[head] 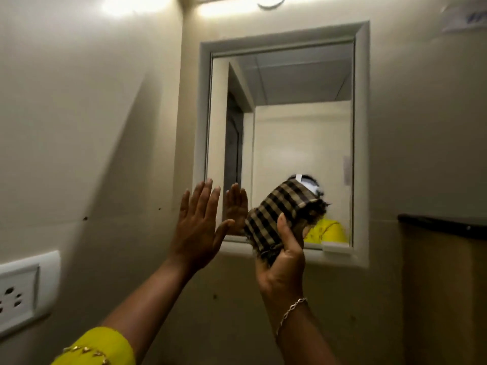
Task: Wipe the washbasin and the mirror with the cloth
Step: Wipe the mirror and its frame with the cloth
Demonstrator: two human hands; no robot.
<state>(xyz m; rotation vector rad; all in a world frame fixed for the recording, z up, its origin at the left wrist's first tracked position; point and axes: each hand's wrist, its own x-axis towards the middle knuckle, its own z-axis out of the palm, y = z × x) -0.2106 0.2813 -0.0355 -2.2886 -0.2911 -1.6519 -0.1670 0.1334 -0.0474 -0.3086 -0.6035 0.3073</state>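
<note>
Your left sleeve point(105, 346): yellow, with a gold chain trim at the cuff, lowest and nearest in the view.
Your right wrist: a thin chain bracelet point(291, 310) hangs loosely around it.
Your left hand point(196, 223): raised flat, fingers straight and spread a little, thumb out to the right; nothing is in it. It is up at the lower left corner of the mirror, over the frame, and whether the palm touches the surface cannot be told.
Your right hand point(283, 255): closed around the lower part of the cloth, thumb lying up the near side and the fingers wrapped behind it.
Cloth point(279, 216): a folded check of brown and tan with frayed edges, held upright and tilted right, its upper part in front of the lower glass of the mirror. Whether it presses on the glass cannot be told.
Mirror point(290, 122): set in a white frame point(362, 127) on a cream wall point(92, 114). It reflects your left palm, a yellow garment, a doorway and a ceiling.
Socket plate point(23, 288): white, on the left wall, well apart from the mirror.
Dark-topped fixture point(445, 225): to the right of the mirror; what it is cannot be told.
Light point(237, 3): glare along the top edge, above the mirror.
</note>
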